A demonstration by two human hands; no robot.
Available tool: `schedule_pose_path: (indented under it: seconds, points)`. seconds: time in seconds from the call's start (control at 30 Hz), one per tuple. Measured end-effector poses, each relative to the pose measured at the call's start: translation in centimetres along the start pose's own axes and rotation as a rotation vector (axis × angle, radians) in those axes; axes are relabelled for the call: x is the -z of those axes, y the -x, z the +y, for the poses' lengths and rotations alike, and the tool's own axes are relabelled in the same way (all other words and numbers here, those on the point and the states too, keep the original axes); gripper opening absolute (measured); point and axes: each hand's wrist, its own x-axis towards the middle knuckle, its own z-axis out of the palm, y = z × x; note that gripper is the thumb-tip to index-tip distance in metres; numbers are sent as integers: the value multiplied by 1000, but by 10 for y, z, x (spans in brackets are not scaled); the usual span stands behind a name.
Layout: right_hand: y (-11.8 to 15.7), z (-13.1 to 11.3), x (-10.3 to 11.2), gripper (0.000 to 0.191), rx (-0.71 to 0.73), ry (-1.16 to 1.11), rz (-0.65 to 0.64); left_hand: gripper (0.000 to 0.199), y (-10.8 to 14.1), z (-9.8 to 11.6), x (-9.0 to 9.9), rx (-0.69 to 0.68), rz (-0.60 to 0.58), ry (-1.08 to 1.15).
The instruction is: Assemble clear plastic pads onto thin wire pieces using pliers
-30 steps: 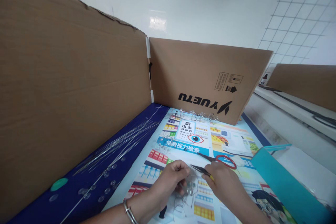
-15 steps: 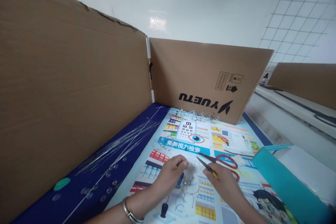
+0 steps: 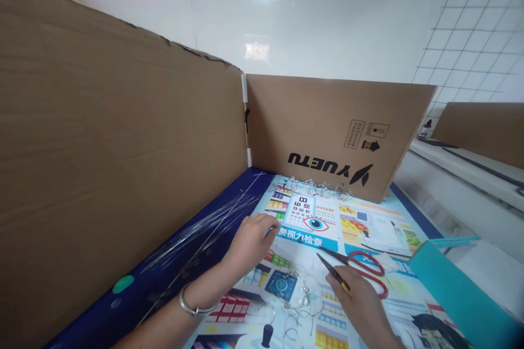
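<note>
The right hand (image 3: pixel 360 308) has its fingers (image 3: pixel 338 284) closed on needle-nose pliers (image 3: pixel 333 271); wire loops (image 3: pixel 303 305) lie just left, nearer this hand. The left hand (image 3: pixel 250 241) curls inward, any hold hard to confirm.

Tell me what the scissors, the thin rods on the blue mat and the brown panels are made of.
The scissors look like dark steel blades with glossy red plastic loop handles. The rods seem to be bright metal wire, judging by their silvery glint. The panels look like matte brown cardboard, frayed along the top edge.
</note>
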Motion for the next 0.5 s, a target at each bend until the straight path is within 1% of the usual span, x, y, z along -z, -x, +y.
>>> schedule_pose_path:
  seconds: [0.07,0.1,0.23,0.33,0.4,0.5]
  points:
    - [0,1,-1,35,1,10,3,13,-5,-11,3,8,-32,-67]
    - [0,2,-1,35,2,16,4,16,-6,-16,2,12,-51,-94]
    - [1,2,-1,35,-2,34,-12,31,-4,-29,-14,39,-81,-173]
    - [1,0,1,34,4,40,-20,26,-3,-33,-21,11,-67,-191]
    - [1,-1,1,34,9,44,-25,20,-2,-35,-23,-7,-55,-196]
    - [1,1,0,33,6,50,-26,17,-3,-36,-24,-20,-48,-180]
